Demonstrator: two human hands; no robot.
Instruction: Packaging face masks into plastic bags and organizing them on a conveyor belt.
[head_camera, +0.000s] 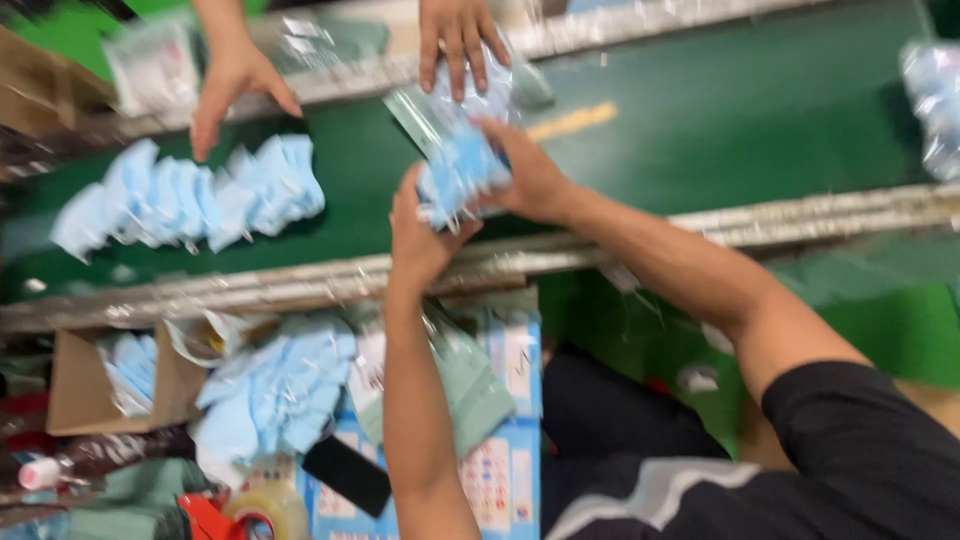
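Over the green conveyor belt (720, 110), both hands meet at mid-frame, and the room is tight: a metal rail (830, 215) runs along the near edge just under the wrists, a second rail (640, 22) lines the far side, and the belt lies open and bare out to the right. Left of the hands, a long row of blue face masks (190, 195) lies spread on the belt. Across the belt, another person's two hands (455, 40) reach in, one pressing on the far end of the clear plastic bag (420, 110).

Down on the near side, a small cardboard box (75, 385) holds a few blue masks, and beside it a loose heap of blue masks (275, 385) sits by folded green packets (470, 385). A dark phone (347, 475) and a tape roll (268, 508) lie lower down.

Now the stack of blue masks (462, 170): pale blue, bunched, blurred by motion, held just above the belt's near edge at the mouth of the clear bag. Left hand (420, 235) curls up from below, fingers closed on the stack's lower end. Right hand (530, 175) wraps it from the side, fingers gripping.
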